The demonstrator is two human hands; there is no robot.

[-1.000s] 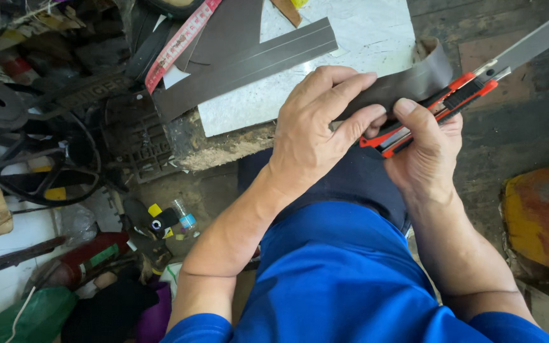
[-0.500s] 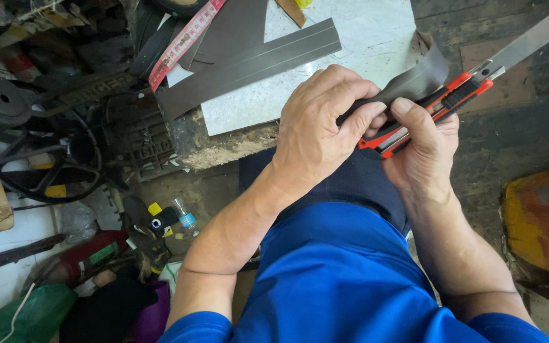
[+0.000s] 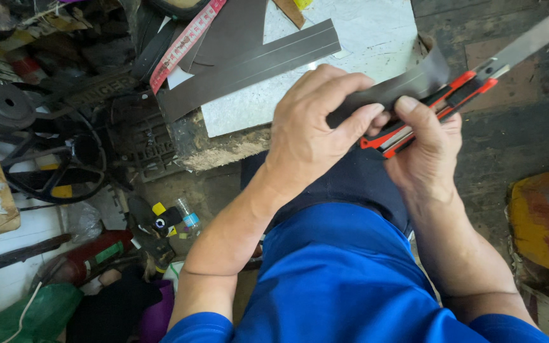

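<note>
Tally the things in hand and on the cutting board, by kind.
Dark grey strips: 3, one held by the left hand, two on the board
Utility knife, right hand: 1
Measuring tape: 1
Pale board: 1
Total: 6

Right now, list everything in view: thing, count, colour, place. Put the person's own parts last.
dark strip: one, grey-brown, pinched in both hands, curling up past the knife.
utility knife: one, red and black, long blade out, in the right hand.
cut strips: a few, dark grey, flat on the board.
work board: one, pale grey, top centre.
measuring tape: one, red, upper left.
wheel: one, black, left.
small bottle: one, clear with blue cap, floor.
left hand: on the strip.
right hand: around the knife.
</note>
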